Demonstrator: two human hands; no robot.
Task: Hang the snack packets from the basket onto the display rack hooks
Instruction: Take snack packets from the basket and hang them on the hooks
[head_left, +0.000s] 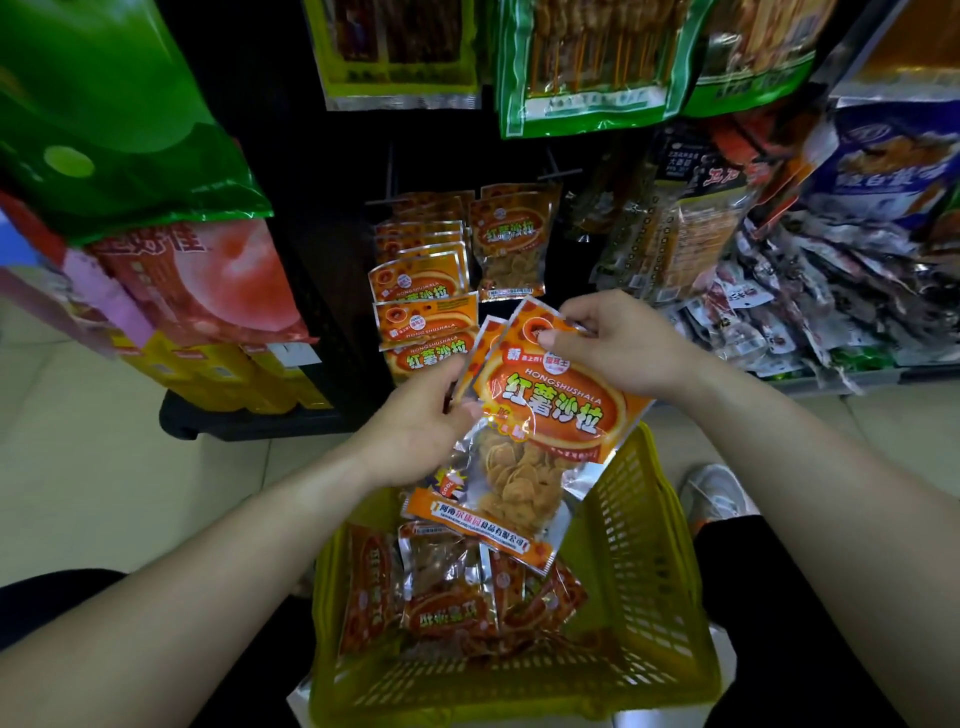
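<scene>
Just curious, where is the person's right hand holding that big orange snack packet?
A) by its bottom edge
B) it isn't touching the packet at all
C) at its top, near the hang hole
C: the right hand pinches the top of the orange packet beside the hang hole, while the left hand grips its left edge above the yellow basket.

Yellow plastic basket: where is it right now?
Head view, bottom centre: the yellow plastic basket lies below the orange snack packets held by the left hand and right hand, beside a white shoe.
</scene>
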